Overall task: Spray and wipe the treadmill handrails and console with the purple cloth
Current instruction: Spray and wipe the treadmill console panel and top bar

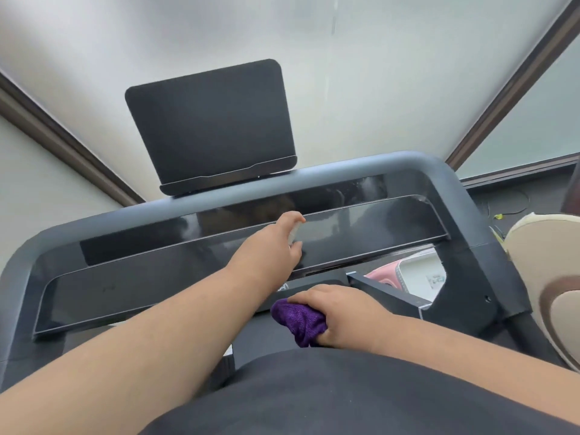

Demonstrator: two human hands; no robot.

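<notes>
Dark clothing on the person's torso (314, 400) fills the near edge of the view. Just beyond it, the right hand (345, 318) is clamped on the bunched purple cloth (299, 321), held low over the treadmill, below the console (188, 271).

Farther out, the left hand (270, 246) reaches over the glossy console panel, fingers curled round a small clear spray bottle (295, 235), mostly hidden by the hand. The nozzle appears to face the panel's right half. The step in hand is judged to be spraying.

For a good result:
- Keep the nozzle near the panel and apply a light mist only; excess liquid may run into seams.
- Follow with the cloth promptly.
- Treat the handrails (452, 183) likewise.

Beyond the console stands the tablet holder (210, 120), against a frosted window (376, 73).
</notes>
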